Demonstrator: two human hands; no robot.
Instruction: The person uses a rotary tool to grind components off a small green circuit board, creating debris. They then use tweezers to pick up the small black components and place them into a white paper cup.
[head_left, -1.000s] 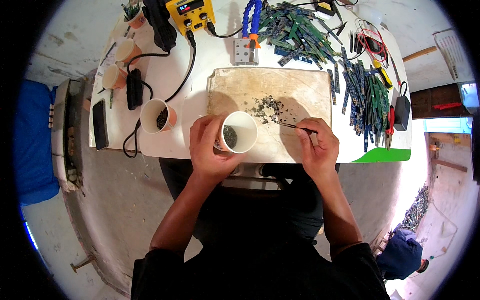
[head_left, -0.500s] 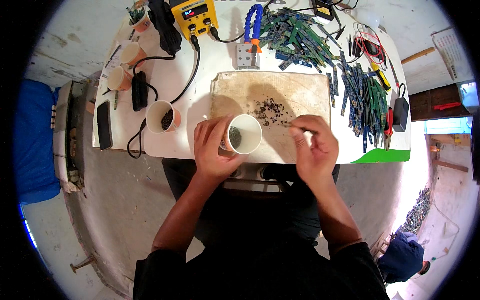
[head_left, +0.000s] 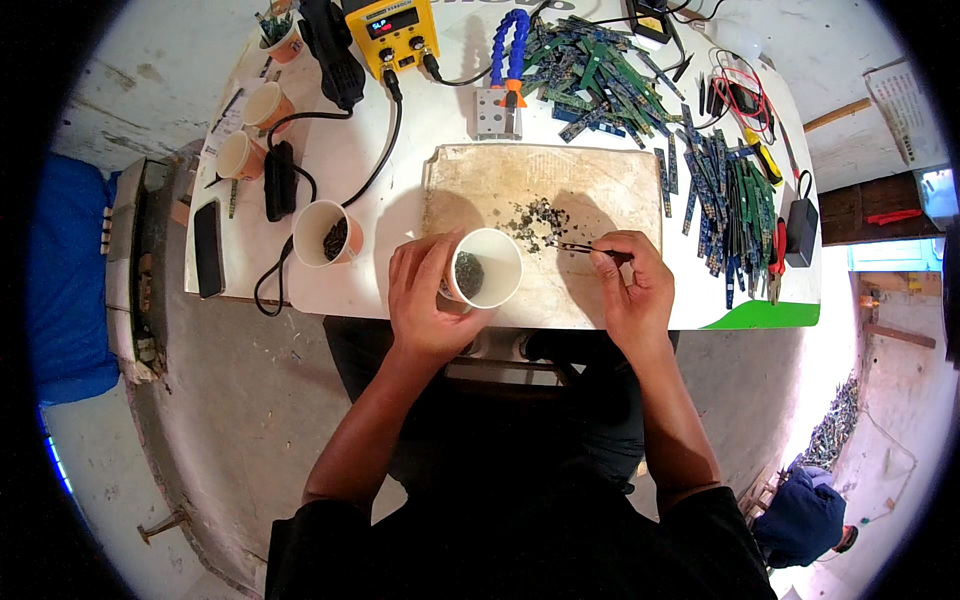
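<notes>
My left hand [head_left: 430, 295] is wrapped round a white paper cup [head_left: 503, 268], which leans with its mouth toward me. Small grey-black pieces [head_left: 467, 272] lie inside the cup. Tweezers [head_left: 575, 246] are pinched in my right hand [head_left: 638, 285], their tips pointing left at the edge of a scatter of small dark components [head_left: 538, 220]. Whether the tips grip a piece is too small to tell. The components lie on a stained tan board [head_left: 460, 170] in front of me.
Left stand another paper cup [head_left: 320, 234] with dark bits, a black phone [head_left: 208, 250] and cables. A yellow soldering station [head_left: 392, 35] and a blue flexible-arm holder [head_left: 497, 110] stand behind. Circuit board strips [head_left: 600, 80] pile up at the back and right [head_left: 725, 200], near red-handled pliers [head_left: 778, 245].
My right hand has shifted slightly right and turned, so the tweezers now show plainly, reaching left to the components. The cup in my left hand has barely moved.
</notes>
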